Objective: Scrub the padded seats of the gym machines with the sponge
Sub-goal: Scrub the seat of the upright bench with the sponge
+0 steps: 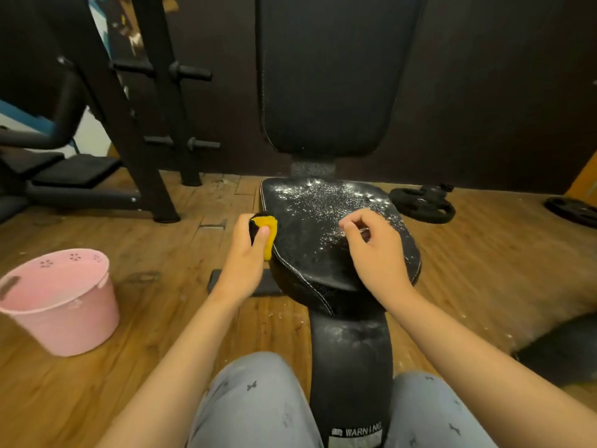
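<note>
1. One yellow sponge (269, 232) with a black face sits at the left edge of the padded seat (310, 253), pressed against its stitched rim.
2. The left hand (245, 257) grips the sponge, the thumb lying across its front and the fingers wrapped behind it.
3. The seat is black and glossy. White suds (326, 195) speckle its rear half, thickest near the back edge.
4. The right hand (374, 250) is over the right side of the seat with its fingers loosely curled and nothing visible in them. Whether it rests on the padding cannot be told.
5. Just behind the seat rises a tall black backrest (326, 76).
6. In front of the seat, the machine's black beam carries a warning label (358, 431) between the person's grey-trousered knees (255, 402).
7. A pink bucket (74, 321) stands on the wooden floor (161, 367), well to the left.
8. Black weight plates (423, 205) lie on the floor to the right of the seat.
9. Black frame uprights (129, 108) stand at the far left.
</note>
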Available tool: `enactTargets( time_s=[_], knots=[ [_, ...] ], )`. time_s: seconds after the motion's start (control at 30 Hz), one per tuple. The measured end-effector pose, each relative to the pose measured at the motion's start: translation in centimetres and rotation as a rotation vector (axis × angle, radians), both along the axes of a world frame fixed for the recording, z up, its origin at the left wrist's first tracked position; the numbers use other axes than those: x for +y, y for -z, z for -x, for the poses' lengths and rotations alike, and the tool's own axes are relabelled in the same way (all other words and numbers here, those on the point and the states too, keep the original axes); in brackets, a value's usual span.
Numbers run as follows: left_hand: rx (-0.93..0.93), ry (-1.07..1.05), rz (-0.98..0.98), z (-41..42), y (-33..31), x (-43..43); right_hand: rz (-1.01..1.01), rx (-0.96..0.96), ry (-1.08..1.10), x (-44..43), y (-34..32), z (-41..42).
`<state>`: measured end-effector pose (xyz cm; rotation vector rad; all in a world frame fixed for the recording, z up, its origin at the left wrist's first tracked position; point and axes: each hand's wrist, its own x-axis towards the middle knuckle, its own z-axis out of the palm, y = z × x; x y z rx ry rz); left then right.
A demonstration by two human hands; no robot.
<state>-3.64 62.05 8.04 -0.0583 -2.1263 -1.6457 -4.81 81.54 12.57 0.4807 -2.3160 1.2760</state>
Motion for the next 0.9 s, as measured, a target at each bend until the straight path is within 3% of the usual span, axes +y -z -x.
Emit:
enactTargets(
  time_s=[0.23, 0.4, 0.53, 0.77, 0.9],
  knots=[
    [0.029, -0.105, 0.126, -6.6, -0.1, 4.9, 0.048, -0.073, -0.158, 1.3, -0.4, -1.1],
    [0.043, -0.111, 0.023, -9.5, -0.7, 7.1, 0.034, 0.027, -0.204, 2.8, 0.1, -5.7],
    [0.12, -0.201, -0.073, -10.1, -2.0, 8.9, 0.127, -0.014, -0.341, 2.4, 0.1, -8.9],
    [0.18, -0.2, -0.067, -9.9, -2.7, 10.9, 0.092, -0.067, -0.282, 2.7, -0.4, -8.7],
    [0.26, -0.169, -0.041, -9.4, -2.8, 11.3, 0.07, -0.217, -0.277, 2.8, -0.8, -7.4]
  ],
)
